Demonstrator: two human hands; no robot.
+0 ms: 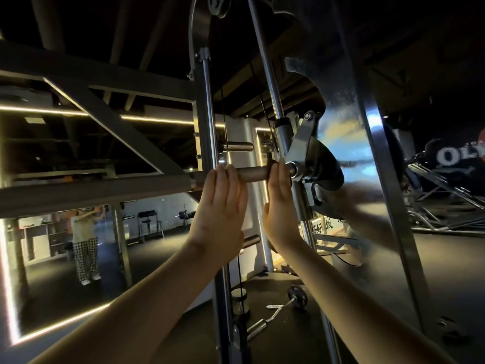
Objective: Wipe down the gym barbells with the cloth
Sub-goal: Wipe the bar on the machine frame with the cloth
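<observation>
Glowing light strips point(157, 119), dark gym floor point(273, 292), barbell point(253, 174)

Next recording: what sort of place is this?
Most likely a dimly lit gym. The left hand and right hand rest on the bar of a guided rack, a curl bar with a weight plate lies on the floor, and a wall mirror lines the left side.

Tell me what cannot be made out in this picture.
Head view:
Left hand, right hand: palms face away, so their grip on the bar is unclear.
Cloth: none shows; the hands may hide it.
Poster: cut off by the right edge.
Mirror figure: blurred.
</observation>
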